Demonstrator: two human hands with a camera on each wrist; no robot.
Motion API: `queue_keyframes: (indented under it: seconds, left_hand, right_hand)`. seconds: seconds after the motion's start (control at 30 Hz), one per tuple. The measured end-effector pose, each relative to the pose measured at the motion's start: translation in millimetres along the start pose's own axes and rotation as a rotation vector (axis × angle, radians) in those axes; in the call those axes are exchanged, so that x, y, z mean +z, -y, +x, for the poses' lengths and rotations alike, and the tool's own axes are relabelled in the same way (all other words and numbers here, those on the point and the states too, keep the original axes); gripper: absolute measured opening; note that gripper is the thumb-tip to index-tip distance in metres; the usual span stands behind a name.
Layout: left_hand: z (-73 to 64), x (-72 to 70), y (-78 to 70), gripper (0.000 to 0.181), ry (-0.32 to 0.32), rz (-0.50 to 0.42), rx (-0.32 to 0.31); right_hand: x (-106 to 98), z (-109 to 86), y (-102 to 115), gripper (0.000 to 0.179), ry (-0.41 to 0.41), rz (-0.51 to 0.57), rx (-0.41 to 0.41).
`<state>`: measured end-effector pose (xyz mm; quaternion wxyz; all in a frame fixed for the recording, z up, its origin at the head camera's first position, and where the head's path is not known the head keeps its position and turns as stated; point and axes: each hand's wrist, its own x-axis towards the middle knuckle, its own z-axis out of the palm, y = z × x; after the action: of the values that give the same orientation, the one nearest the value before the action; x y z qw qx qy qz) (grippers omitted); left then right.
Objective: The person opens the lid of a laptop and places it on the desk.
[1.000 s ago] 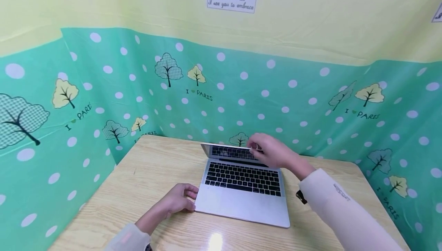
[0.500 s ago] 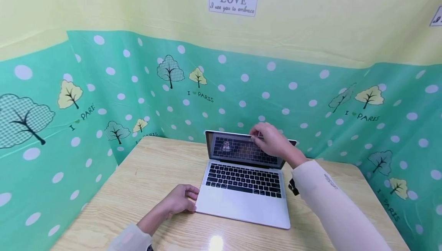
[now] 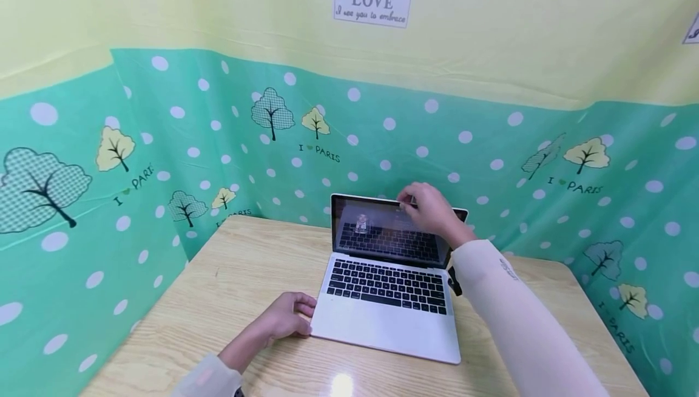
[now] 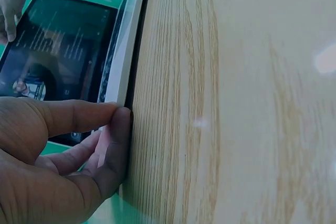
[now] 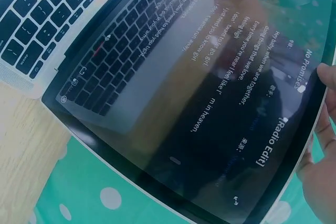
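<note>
A silver laptop (image 3: 384, 337) with a black keyboard (image 3: 388, 285) stands opened on the wooden table. Its screen (image 3: 377, 227) leans up behind the keys. At the screen's top edge, right of its middle, my right hand (image 3: 428, 207) pinches the rim, thumb on the front and fingers behind. White song lyrics show on the lit display (image 5: 210, 129) in the right wrist view, along with a reflection of the keys. My left hand (image 3: 285, 317) holds the base at its front left corner. Up close, its thumb and fingertips (image 4: 109, 109) pinch the thin base edge.
The light wooden table (image 3: 256, 251) reaches out on both sides of the laptop. A green and yellow curtain (image 3: 306, 172) with dots and trees hangs right behind the table and along its sides.
My right hand has risen with the laptop's screen, which has swung from low over the keyboard to nearly upright. The left hand stays at the base corner.
</note>
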<state>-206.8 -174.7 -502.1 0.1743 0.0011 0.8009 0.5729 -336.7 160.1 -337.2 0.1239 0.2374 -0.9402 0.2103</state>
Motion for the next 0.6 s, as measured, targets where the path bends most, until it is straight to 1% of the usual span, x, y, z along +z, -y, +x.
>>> queue_keyframes:
  seconds: [0.17, 0.33, 0.47, 0.6]
  left_hand:
    - [0.4, -0.6, -1.5, 0.061, -0.002, 0.009, -0.001]
    - [0.8, -1.3, -3.4, 0.06, -0.004, 0.016, -0.015]
    - [1.1, -0.8, -2.7, 0.06, -0.005, 0.017, -0.007]
    - [1.0, -0.3, -0.5, 0.06, -0.001, 0.011, 0.005]
  right_hand:
    - [1, 7.1, 1, 0.015, -0.036, -0.063, 0.024]
    - [5, 11.7, -2, 0.016, -0.07, -0.072, 0.074]
    - [13, 14.2, -7, 0.016, -0.123, -0.068, 0.101]
    - [23, 17.0, -10, 0.014, -0.195, -0.056, 0.123]
